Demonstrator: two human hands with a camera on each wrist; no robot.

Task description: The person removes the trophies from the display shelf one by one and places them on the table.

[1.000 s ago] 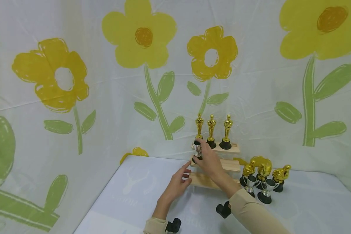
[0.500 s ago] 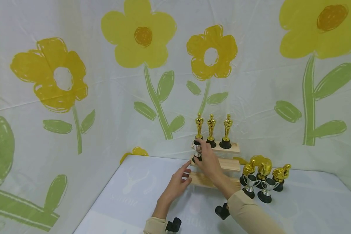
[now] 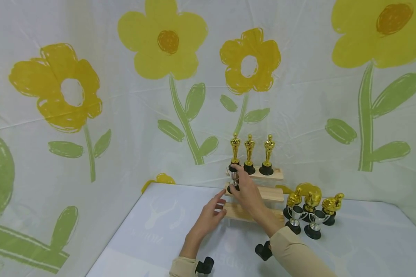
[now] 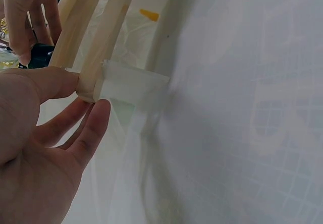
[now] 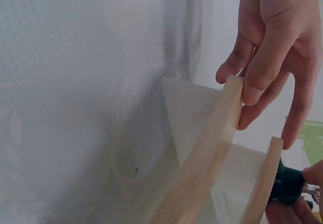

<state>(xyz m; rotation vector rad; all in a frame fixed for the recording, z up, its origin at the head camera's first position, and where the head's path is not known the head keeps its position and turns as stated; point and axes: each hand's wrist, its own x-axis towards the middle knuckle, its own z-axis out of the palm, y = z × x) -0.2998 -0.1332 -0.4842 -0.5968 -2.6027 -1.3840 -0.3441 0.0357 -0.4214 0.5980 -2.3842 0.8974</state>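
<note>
- Silver cup trophy with a round black base stands at the left end of the pale wooden middle shelf, clamped between the thumb and fingers of a person's right hand.
- From the head camera, three slim gold statuettes on black bases line the pale wooden top shelf, before a white cloth printed with yellow flowers.
- Right of the shelves, that view also takes in two silver cups with black bases on the white bench, just in front of three squat gold trophies.
- Seen close from the wrists, a flat white support panel sits beneath the pale wooden lowest shelf, whose end is pinched by the left hand, thumb on one face, fingers on the other.
- At right-wrist level, the trophy's base touches the middle shelf; the dark opening of its bowl shows from the head.
- Mouth up and base down, the trophy keeps its long axis vertical.
</note>
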